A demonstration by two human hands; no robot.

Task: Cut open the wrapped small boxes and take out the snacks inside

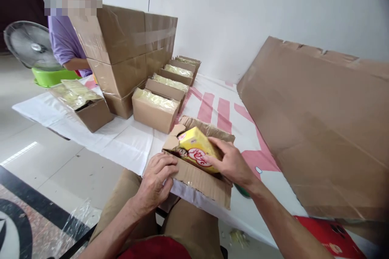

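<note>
In the head view, the table's near edge ran just above your knees, and the front flap of the open carton [203, 184] reached out to it. To the right, a large cardboard sheet [319, 121] leaned up at a slant, its lower edge bounding the pink-and-white cloth [240, 109]; a stretch of that cloth lay between it and the carton. Ahead and to the left, the nearest filled carton [155, 111] stood near the open one, heading a row that ran back beside the tall carton stack [124, 36]. White cloth showed on the left, up to another filled carton [96, 115].

The yellow box [197, 143] sat tilted, partly inside the open carton, between your hands and slightly beyond the left. Your right hand [232, 162] gripped its right end, thumb on the printed face and fingers over the top. Your left hand [158, 178] had its fingers bent at the carton's front left corner, touching the flap; whether they pinched it, you could not tell.
</note>
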